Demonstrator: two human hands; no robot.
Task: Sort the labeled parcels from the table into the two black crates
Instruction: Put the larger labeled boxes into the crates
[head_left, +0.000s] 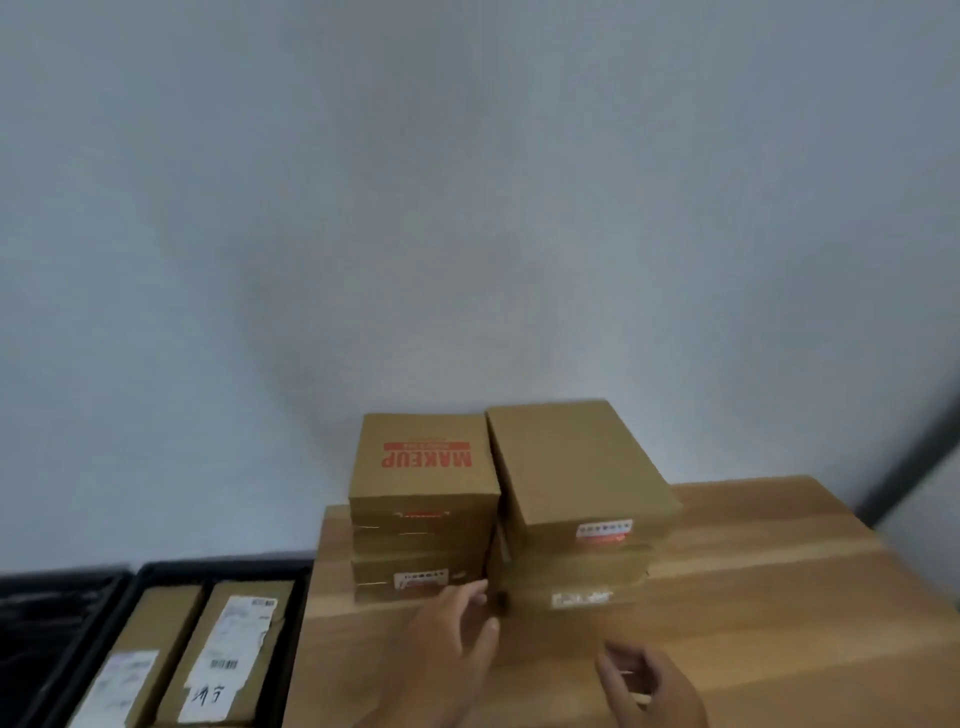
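Two stacks of brown cardboard parcels stand on the wooden table (753, 597) against the wall. The left stack's top box (423, 460) reads MAKEUP in red; the right stack's top box (576, 467) carries a small red and white label on its front. My left hand (457, 639) reaches with loosely spread fingers to the foot of the stacks, at the gap between them, and holds nothing. My right hand (649, 683) hovers over the table in front of the right stack, fingers loosely curled and empty. A black crate (298, 623) at the lower left holds two labeled parcels (228, 660).
A second black crate (57, 613) lies at the far left, its inside dark and partly cut off. A pale wall rises behind the table. A dark strip (914, 457) runs along the right edge. Bare wood stretches to the right of the stacks.
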